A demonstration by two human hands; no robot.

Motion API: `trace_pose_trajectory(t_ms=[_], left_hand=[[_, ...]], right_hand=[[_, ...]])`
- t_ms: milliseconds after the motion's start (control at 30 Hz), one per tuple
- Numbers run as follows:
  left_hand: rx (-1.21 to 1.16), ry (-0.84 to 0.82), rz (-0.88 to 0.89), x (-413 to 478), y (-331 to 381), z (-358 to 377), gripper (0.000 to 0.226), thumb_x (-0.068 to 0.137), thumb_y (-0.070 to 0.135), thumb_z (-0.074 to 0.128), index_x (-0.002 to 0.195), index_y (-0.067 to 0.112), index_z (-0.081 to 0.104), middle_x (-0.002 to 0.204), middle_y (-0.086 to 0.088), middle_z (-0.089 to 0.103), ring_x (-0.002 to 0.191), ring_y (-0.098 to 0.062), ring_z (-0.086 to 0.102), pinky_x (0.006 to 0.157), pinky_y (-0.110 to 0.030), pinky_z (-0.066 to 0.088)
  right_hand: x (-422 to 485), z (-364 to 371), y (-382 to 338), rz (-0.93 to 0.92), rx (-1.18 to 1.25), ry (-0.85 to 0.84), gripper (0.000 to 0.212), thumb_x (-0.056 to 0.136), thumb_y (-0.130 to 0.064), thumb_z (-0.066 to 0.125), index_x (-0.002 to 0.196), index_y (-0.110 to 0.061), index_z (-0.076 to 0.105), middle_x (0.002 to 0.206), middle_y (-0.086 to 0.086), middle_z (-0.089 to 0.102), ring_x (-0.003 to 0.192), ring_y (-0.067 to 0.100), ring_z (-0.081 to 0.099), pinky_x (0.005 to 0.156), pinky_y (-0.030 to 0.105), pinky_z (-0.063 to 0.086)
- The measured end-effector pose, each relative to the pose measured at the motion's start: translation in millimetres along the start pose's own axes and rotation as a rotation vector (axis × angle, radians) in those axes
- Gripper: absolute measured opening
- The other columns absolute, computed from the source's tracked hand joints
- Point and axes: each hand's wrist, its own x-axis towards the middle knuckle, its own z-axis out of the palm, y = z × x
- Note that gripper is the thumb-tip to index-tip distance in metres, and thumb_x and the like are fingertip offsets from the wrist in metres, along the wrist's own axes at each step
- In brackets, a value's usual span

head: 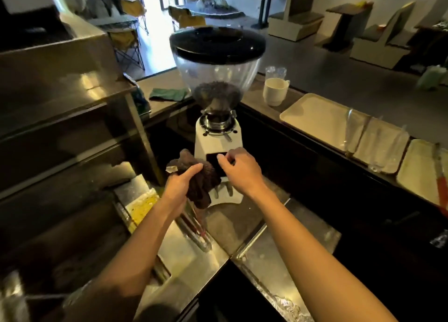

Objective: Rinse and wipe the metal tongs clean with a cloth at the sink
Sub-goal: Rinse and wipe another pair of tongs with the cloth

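My left hand [180, 183] grips a crumpled dark brown cloth [201, 176] just in front of the white coffee grinder. From under the cloth the metal tongs [196, 227] hang down, blurred, with a reddish streak along them; their upper end is hidden in the cloth and hand. My right hand [240, 168] hovers just right of the cloth, in front of the grinder's dark panel. Its fingers are loosely curled and I see nothing in them.
The coffee grinder [218, 137] with its bean hopper stands straight ahead on the steel counter [194, 256]. A yellow sponge [143, 207] lies at the left. A white mug [275, 91], beige trays [312, 118] and red-handled tongs [440, 176] sit on the right ledge. A green cloth [168, 94] lies behind.
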Motion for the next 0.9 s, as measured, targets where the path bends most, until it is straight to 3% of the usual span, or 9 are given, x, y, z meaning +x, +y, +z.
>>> trace_pose_trajectory(t_ms=[133, 267, 433, 500, 600, 667, 767, 900], left_hand=[[0.004, 0.118, -0.018, -14, -14, -54, 0.011, 0.086, 0.008, 0.068, 0.096, 0.006, 0.071, 0.080, 0.002, 0.076, 0.073, -0.011, 0.072, 0.061, -0.019, 0.054], [0.040, 0.218, -0.078, -19, -45, -101, 0.007, 0.086, 0.008, 0.066, 0.092, 0.007, 0.069, 0.079, -0.002, 0.071, 0.068, -0.014, 0.067, 0.053, -0.022, 0.049], [0.019, 0.310, -0.207, -24, -77, -129, 0.015, 0.072, 0.013, 0.070, 0.086, 0.006, 0.068, 0.084, -0.013, 0.069, 0.077, -0.028, 0.064, 0.069, -0.031, 0.048], [0.020, 0.346, -0.222, -23, -84, -133, 0.006, 0.076, 0.008, 0.068, 0.082, 0.008, 0.067, 0.079, -0.011, 0.068, 0.073, -0.027, 0.063, 0.070, -0.031, 0.048], [0.024, 0.346, -0.219, -19, -93, -140, 0.013, 0.082, 0.000, 0.058, 0.078, 0.008, 0.067, 0.076, -0.011, 0.067, 0.071, -0.027, 0.062, 0.065, -0.030, 0.049], [0.026, 0.297, -0.195, -13, -95, -144, 0.011, 0.076, 0.005, 0.059, 0.079, 0.007, 0.070, 0.086, -0.019, 0.070, 0.078, -0.033, 0.066, 0.067, -0.034, 0.052], [-0.020, 0.400, -0.296, -2, -103, -150, 0.014, 0.070, 0.010, 0.066, 0.083, 0.012, 0.070, 0.095, -0.017, 0.072, 0.088, -0.032, 0.068, 0.074, -0.037, 0.051], [-0.034, 0.488, -0.386, 17, -108, -147, 0.011, 0.084, 0.007, 0.062, 0.094, 0.011, 0.064, 0.094, -0.009, 0.068, 0.086, -0.021, 0.065, 0.076, -0.034, 0.051]], right_hand=[[-23, 56, -17, 0.006, 0.003, -0.068, 0.041, 0.099, -0.044, 0.050, 0.061, -0.030, 0.043, 0.076, -0.008, 0.045, 0.072, 0.016, 0.049, 0.065, 0.033, 0.032], [-46, 102, -7, 0.055, -0.060, -0.144, 0.038, 0.100, -0.047, 0.046, 0.069, -0.025, 0.048, 0.086, -0.001, 0.051, 0.080, 0.020, 0.051, 0.064, 0.033, 0.030], [-54, 143, 8, 0.132, -0.122, -0.274, 0.023, 0.096, -0.034, 0.050, 0.078, -0.020, 0.050, 0.095, 0.005, 0.055, 0.096, 0.031, 0.058, 0.069, 0.034, 0.034], [-50, 157, 16, 0.126, -0.153, -0.337, 0.016, 0.095, -0.032, 0.047, 0.089, -0.019, 0.054, 0.108, 0.009, 0.057, 0.103, 0.035, 0.058, 0.074, 0.035, 0.037], [-40, 177, 30, 0.132, -0.177, -0.395, 0.029, 0.100, -0.043, 0.046, 0.111, -0.019, 0.058, 0.117, 0.009, 0.052, 0.107, 0.035, 0.057, 0.076, 0.035, 0.037], [-26, 196, 37, 0.149, -0.225, -0.460, 0.035, 0.099, -0.047, 0.049, 0.119, -0.019, 0.055, 0.120, 0.010, 0.048, 0.110, 0.034, 0.055, 0.077, 0.035, 0.038], [-5, 229, 46, 0.182, -0.241, -0.514, 0.040, 0.096, -0.043, 0.054, 0.127, -0.018, 0.054, 0.126, 0.013, 0.045, 0.118, 0.037, 0.051, 0.095, 0.041, 0.045], [16, 259, 63, 0.172, -0.323, -0.493, 0.038, 0.094, -0.030, 0.054, 0.129, -0.013, 0.056, 0.127, 0.017, 0.046, 0.121, 0.038, 0.047, 0.096, 0.042, 0.044]])
